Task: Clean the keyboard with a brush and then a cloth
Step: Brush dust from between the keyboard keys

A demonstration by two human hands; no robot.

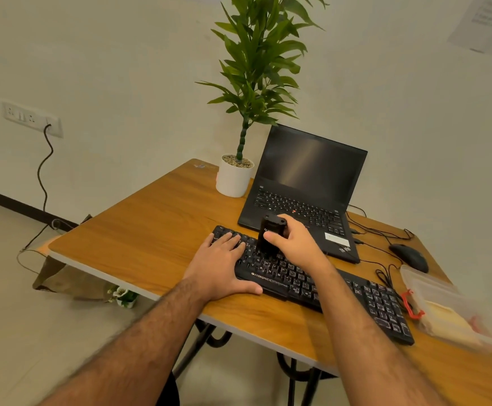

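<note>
Table [151, 230] wood-grain, smooth; keyboard [341, 291] matt black plastic; pot [233, 180] white, smooth.

Warm, yellowish, fairly dim indoor light falls evenly over the scene, leaving only soft shadows under the orange-brown wooden table [139, 230]. A pale diagonal sheen crosses the dark screen of the open black laptop [309, 168]. Wide-angle distortion bends the wall and floor lines toward the edges, where the bare forearms and the clear plastic container [444, 306] at right smear into blur.

Right hand [294, 244] grips brush [269, 235] (upright) on keyboard [326, 284].
</note>
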